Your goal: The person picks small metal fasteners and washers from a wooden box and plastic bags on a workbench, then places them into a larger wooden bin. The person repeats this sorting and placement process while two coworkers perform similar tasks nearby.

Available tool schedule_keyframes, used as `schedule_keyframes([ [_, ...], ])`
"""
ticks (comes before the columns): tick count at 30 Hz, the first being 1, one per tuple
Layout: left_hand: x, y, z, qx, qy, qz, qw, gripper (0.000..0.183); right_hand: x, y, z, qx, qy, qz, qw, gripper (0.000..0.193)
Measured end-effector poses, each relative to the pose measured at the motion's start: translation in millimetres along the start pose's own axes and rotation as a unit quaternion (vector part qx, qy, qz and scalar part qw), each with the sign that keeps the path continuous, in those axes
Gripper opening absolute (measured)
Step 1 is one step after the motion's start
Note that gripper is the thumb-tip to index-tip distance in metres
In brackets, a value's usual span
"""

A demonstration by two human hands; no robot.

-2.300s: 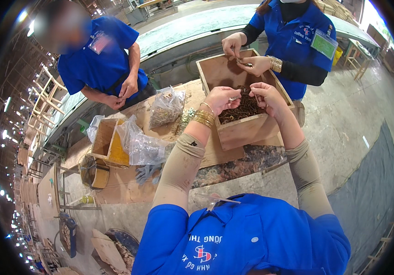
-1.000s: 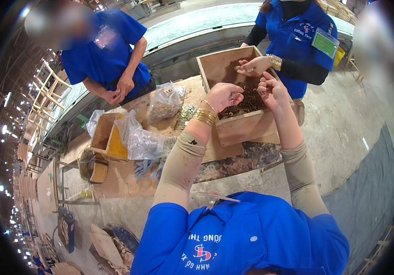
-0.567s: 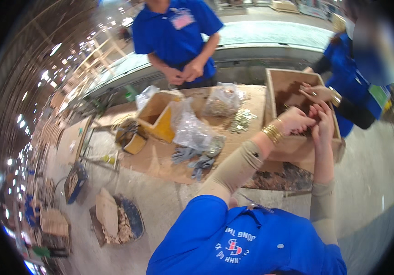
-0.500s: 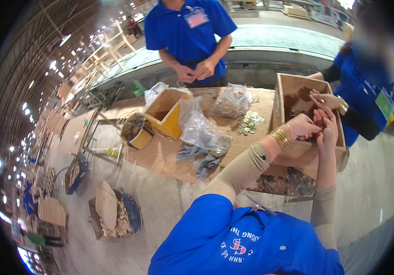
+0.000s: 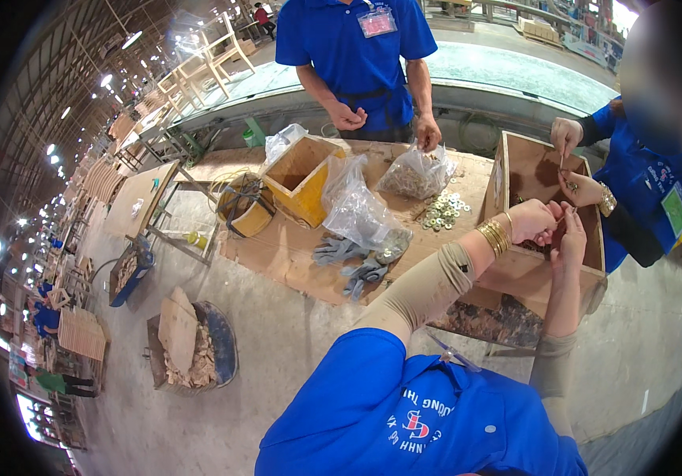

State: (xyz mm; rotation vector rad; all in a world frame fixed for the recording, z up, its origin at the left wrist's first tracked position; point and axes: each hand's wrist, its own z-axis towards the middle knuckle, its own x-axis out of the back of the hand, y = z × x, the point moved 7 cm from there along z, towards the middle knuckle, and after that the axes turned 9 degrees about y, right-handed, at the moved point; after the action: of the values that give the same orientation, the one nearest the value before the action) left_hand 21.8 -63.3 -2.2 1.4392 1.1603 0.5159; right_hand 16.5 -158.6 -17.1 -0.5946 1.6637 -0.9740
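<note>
My left hand [image 5: 534,221], with gold bangles at the wrist, and my right hand [image 5: 569,236] meet over the near part of a wooden box [image 5: 547,276]. The fingers of both are closed and bent close together at the tips. Whatever is between them is too small to make out. Small metal parts lie inside the box, mostly hidden by my hands. Across the box, a co-worker's two hands [image 5: 582,190] hold small pieces above it. Left of the box, flat metal washers [image 5: 446,213] are spread on the cardboard [image 5: 277,274].
A second person's hand [image 5: 428,133] touches a clear bag of small parts [image 5: 414,174]. Further left are a yellow-sided wooden box [image 5: 317,205], a plastic bag [image 5: 354,210], grey gloves [image 5: 365,274] and a round yellow container [image 5: 247,213]. A wheelbarrow of wood scraps [image 5: 226,341] stands on the floor.
My hands stay over the box, fingertips drawn closer together. The person opposite has parted their hands and reached one to the bag. The right-hand co-worker has brought both hands together over the box.
</note>
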Motion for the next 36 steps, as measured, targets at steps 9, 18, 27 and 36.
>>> schedule_keyframes([
  [9, 5.8, 13.9, -0.1, -0.019, -0.005, 0.028, 0.999, 0.011, 11.0, -21.4, -0.2, 0.056, 0.044, -0.066, 0.995, 0.026],
  [18, 26.9, 5.2, 11.3, 0.020, -0.012, -0.068, 0.997, 0.019, 22.9, -27.9, 7.0, -0.055, -0.058, -0.144, 0.986, 0.017],
  [27, 13.9, 13.0, 9.9, -0.005, 0.032, 0.007, 0.999, 0.018, -6.8, -52.1, 3.6, 0.005, -0.135, -0.318, 0.938, 0.010],
  [36, 5.8, 13.4, 11.7, -0.016, 0.001, 0.075, 0.997, 0.013, -44.7, -58.2, 15.0, 0.085, -0.202, -0.613, 0.759, 0.016],
])
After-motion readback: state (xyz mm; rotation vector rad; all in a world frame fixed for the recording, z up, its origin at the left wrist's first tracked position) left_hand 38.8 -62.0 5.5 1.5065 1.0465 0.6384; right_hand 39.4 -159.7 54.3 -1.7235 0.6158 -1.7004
